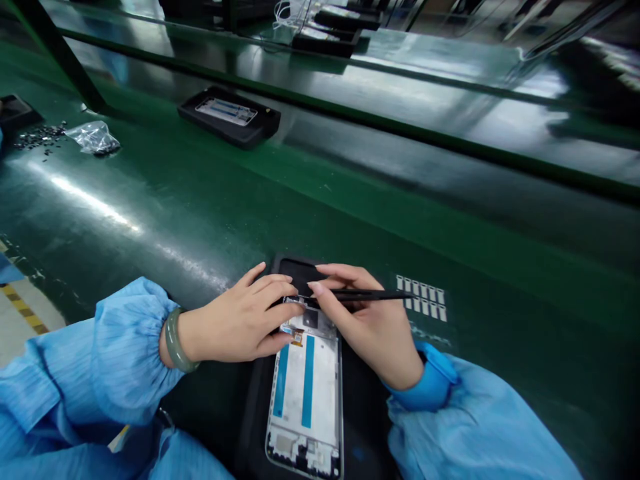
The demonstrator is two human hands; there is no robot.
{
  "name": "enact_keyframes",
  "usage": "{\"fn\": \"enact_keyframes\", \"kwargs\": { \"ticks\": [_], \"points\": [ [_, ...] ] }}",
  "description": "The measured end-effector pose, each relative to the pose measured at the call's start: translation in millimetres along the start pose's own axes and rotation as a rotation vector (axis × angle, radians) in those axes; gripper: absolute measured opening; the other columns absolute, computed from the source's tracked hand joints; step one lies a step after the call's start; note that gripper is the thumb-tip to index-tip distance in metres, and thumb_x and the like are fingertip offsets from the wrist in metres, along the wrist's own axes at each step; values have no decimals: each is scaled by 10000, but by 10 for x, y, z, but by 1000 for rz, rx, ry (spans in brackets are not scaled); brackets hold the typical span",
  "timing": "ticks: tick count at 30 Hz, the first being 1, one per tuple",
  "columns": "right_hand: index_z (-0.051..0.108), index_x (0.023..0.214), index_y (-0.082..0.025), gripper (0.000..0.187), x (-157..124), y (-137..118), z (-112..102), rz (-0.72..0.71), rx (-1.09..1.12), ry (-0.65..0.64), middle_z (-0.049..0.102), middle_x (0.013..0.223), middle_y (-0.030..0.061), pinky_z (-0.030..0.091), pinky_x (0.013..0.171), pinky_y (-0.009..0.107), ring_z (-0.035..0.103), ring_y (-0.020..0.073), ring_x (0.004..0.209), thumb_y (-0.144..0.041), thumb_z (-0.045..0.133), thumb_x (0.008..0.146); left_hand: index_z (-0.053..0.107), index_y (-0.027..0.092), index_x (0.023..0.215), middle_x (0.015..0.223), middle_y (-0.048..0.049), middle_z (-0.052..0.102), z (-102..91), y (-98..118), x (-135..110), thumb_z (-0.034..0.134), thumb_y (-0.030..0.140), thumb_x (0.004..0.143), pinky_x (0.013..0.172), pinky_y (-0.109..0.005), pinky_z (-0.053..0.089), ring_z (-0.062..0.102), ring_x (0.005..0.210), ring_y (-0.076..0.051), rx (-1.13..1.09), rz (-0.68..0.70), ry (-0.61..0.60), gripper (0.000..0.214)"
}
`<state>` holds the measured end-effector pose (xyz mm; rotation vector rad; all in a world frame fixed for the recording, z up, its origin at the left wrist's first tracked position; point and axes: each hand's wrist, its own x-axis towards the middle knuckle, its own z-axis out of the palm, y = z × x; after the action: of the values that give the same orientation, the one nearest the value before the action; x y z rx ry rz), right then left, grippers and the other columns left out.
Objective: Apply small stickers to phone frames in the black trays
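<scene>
Obscuring the upper part of a silver, blue-striped phone frame [323,393] on a black tray [364,417], the left hand [245,321] lies loosely spread while the right hand [377,330] holds slim black tweezers [373,294] across white rectangular tabs [433,292], a clear plastic bag [93,137] far left.

Phone frame [324,387] partly behind left hand [239,324]; leftmost tray [23,119] cropped.

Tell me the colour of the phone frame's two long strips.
The strips are blue, clearest in the head view.
</scene>
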<state>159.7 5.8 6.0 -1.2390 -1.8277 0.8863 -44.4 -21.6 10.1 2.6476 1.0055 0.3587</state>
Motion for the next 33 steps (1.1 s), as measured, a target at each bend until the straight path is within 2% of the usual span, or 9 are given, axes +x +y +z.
{"fn": "enact_keyframes", "kwargs": {
  "ticks": [14, 25, 28, 33],
  "points": [
    [601, 1065, -235, 211, -9, 2, -17, -47, -38, -5, 654, 837, 17, 534, 683, 277, 649, 157, 729, -270, 603, 857, 499, 157, 1222, 1278, -135, 481, 9, 5, 13, 437, 344, 929, 1099, -544, 225, 402, 1257, -280, 11, -2, -13, 354],
    [581, 1079, -217, 221, -8, -20, 5, -160, -62, -9, 649, 872, 15, 541, 652, 234, 642, 129, 724, -182, 576, 860, 508, 157, 1204, 1276, -133, 484, 17, 0, 20, 443, 347, 923, 1099, -540, 227, 395, 1262, -277, 31, 4, -4, 345],
    [579, 1075, -220, 223, -5, -44, 10, -202, -123, -39, 658, 915, 25, 541, 687, 257, 645, 137, 748, -162, 565, 860, 504, 148, 1203, 1278, -142, 486, 15, 1, 22, 444, 338, 922, 1105, -530, 222, 391, 1266, -268, 32, 12, -4, 344],
    [569, 1100, -227, 243, 9, -25, -21, -134, -76, -23, 652, 852, 7, 530, 666, 258, 641, 135, 711, -189, 583, 860, 503, 154, 1214, 1275, -137, 488, 8, 3, 27, 446, 344, 924, 1098, -535, 231, 401, 1258, -274, 25, 0, -6, 352]
  ]
}}
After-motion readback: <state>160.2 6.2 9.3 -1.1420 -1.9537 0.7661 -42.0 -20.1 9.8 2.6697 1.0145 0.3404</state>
